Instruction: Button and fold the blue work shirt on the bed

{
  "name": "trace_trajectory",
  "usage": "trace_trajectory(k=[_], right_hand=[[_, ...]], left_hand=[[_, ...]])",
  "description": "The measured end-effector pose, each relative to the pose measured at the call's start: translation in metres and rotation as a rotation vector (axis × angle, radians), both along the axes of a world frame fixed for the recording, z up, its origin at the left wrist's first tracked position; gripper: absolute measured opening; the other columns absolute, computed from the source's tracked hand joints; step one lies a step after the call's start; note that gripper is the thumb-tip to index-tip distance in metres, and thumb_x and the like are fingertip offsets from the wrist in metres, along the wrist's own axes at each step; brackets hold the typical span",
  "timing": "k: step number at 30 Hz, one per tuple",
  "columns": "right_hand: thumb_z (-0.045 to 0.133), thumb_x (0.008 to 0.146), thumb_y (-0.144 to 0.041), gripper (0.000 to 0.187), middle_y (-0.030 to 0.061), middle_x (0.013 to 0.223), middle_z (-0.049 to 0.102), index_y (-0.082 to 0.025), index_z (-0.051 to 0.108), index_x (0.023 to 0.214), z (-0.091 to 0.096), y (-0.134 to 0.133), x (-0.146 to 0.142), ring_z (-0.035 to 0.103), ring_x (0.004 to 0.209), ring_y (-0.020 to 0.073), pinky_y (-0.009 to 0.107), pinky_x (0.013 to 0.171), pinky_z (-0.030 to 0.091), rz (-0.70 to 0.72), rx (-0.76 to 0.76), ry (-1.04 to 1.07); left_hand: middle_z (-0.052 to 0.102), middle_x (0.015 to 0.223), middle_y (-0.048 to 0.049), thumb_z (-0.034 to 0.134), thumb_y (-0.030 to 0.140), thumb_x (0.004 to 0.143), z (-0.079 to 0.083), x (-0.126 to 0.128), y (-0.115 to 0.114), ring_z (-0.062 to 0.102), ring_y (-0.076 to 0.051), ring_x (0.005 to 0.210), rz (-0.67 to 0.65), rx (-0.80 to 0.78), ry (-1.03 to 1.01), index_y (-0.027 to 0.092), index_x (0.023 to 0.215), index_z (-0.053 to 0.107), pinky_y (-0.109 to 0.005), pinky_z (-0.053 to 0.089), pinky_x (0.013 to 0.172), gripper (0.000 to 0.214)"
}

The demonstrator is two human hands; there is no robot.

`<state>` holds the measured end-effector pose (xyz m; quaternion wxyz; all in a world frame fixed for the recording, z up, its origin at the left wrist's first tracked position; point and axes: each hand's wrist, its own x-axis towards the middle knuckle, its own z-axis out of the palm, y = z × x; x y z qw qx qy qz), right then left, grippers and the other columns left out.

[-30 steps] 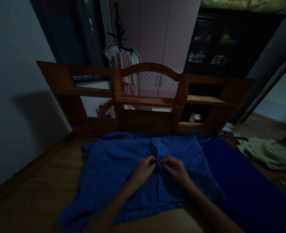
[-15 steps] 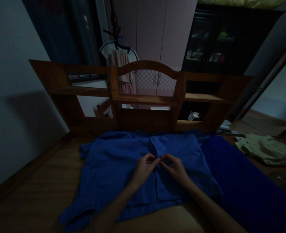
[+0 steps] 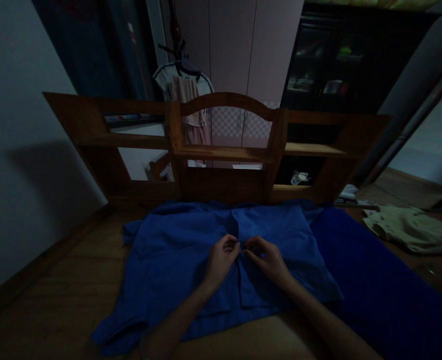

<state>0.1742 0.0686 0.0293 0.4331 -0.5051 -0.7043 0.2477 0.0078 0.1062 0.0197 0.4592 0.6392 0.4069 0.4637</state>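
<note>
A blue button-up shirt (image 3: 175, 255) lies spread on a wooden surface, its front opening running down the middle. At that opening my left hand (image 3: 223, 257) pinches the edge of the fabric between thumb and fingers. Just to its right, my right hand (image 3: 266, 257) grips the other front edge with thumb and forefinger. The fingertips of both hands are close together with a small gap between them. Any button between them is too small and dark to make out. One sleeve (image 3: 119, 332) reaches toward the lower left.
Behind the shirt stands a wooden shelf unit (image 3: 224, 155) with open compartments. A darker blue cloth (image 3: 378, 285) lies to the right, with a pale garment (image 3: 412, 230) beyond it. A white wall (image 3: 36, 175) borders the left. Clothes hang on a rack (image 3: 175, 30) behind.
My fingertips, touching before, have drawn slightly apart at the shirt's front opening. My left hand has shifted a little to the left. The shirt lies nearly as before.
</note>
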Motion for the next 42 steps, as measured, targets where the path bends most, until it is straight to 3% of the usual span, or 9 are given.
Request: trace_trajectory(k=[17,22,30,42], right_hand=[[0.053,0.091,-0.032,0.015,0.0002,0.08,0.061,-0.019,0.058,0.093,0.004,-0.003,0.001,0.055,0.067,0.0126,0.023,0.061,0.041,-0.056,0.032,-0.003],[0.055,0.089,-0.026,0.011,0.0011,0.084,0.058,-0.019,0.056,0.097,0.004,-0.005,-0.003,0.055,0.072,0.0133,0.024,0.065,0.042,-0.084,0.116,-0.025],[0.054,0.09,-0.021,0.009,0.0032,0.091,0.057,-0.02,0.059,0.097,0.01,-0.006,-0.006,0.055,0.08,0.0148,0.025,0.071,0.045,-0.041,0.179,-0.042],[0.052,0.091,-0.02,0.016,0.0037,0.093,0.055,-0.023,0.064,0.102,0.009,-0.007,-0.007,0.056,0.083,0.0151,0.025,0.071,0.045,0.009,0.195,-0.058]], left_hand=[[0.065,0.084,-0.004,0.061,0.029,0.078,0.003,0.002,-0.004,0.065,-0.016,0.079,-0.021,-0.019,-0.054,0.015,0.09,0.06,-0.023,0.051,0.072,0.019],[0.065,0.083,-0.0046,0.061,0.029,0.077,0.004,0.002,-0.003,0.065,-0.016,0.079,-0.016,-0.047,-0.064,0.013,0.089,0.06,-0.024,0.051,0.073,0.019],[0.065,0.083,-0.0051,0.063,0.027,0.075,0.009,0.004,-0.006,0.064,-0.016,0.079,-0.032,-0.113,-0.125,0.013,0.086,0.058,-0.024,0.05,0.073,0.019],[0.06,0.08,-0.0015,0.064,0.03,0.075,0.001,0.002,-0.003,0.06,-0.013,0.076,-0.03,-0.177,-0.217,0.016,0.091,0.052,-0.02,0.044,0.068,0.024]])
